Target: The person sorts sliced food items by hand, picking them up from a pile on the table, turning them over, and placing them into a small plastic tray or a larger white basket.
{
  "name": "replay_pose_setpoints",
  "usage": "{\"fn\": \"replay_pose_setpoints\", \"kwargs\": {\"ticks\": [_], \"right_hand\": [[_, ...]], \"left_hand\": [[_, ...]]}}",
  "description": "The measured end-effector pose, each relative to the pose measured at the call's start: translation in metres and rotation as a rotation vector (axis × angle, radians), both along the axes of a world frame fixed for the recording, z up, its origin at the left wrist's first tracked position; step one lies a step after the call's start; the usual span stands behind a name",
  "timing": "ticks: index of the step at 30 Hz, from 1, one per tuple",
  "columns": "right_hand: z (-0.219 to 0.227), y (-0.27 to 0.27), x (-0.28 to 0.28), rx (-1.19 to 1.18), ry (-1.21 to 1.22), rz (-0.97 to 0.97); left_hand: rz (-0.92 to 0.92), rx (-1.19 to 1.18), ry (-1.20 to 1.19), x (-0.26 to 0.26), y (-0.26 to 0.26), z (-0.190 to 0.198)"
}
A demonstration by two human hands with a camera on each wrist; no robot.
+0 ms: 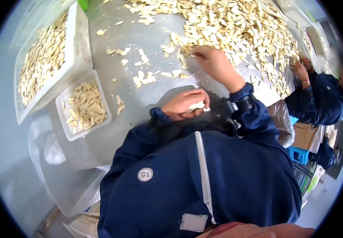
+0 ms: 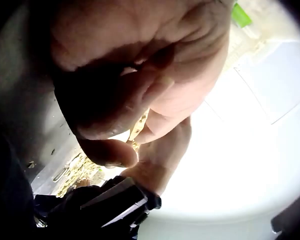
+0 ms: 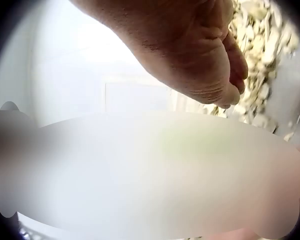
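In the head view, a person's left hand point(image 1: 182, 104) curls its fingers around pale slices point(image 1: 196, 106), whose exposed edge runs roughly crosswise, one end pointing right, past the fingertips. The wrist lies low, knuckles upward. The right hand point(image 1: 219, 68) reaches forward and leftward, wrist bent, fingertips down at the near edge of a slice heap point(image 1: 235, 29) on the table point(image 1: 120, 37). A small white tray point(image 1: 108, 115) of slices sits left of the left fingers.

In the left wrist view, a pale sliver shows between the bent left fingers, its long axis slanting from upper right to lower left.

In the right wrist view, the right fingertips are drawn together, slices beyond them; whether they pinch one cannot be told.
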State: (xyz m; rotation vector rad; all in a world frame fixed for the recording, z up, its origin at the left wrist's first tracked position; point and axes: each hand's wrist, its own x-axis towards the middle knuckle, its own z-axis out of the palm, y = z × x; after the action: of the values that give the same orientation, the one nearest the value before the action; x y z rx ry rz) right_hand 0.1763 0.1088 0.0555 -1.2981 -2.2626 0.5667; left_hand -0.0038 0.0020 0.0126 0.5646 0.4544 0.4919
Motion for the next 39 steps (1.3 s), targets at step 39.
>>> {"fn": "replay_pose_setpoints", "kwargs": {"ticks": [39], "right_hand": [[0.074,-0.025,-0.148,-0.044,0.300,0.620]], "left_hand": [[0.021,0.963,-0.007,-0.001,0.001,-0.042]]}}
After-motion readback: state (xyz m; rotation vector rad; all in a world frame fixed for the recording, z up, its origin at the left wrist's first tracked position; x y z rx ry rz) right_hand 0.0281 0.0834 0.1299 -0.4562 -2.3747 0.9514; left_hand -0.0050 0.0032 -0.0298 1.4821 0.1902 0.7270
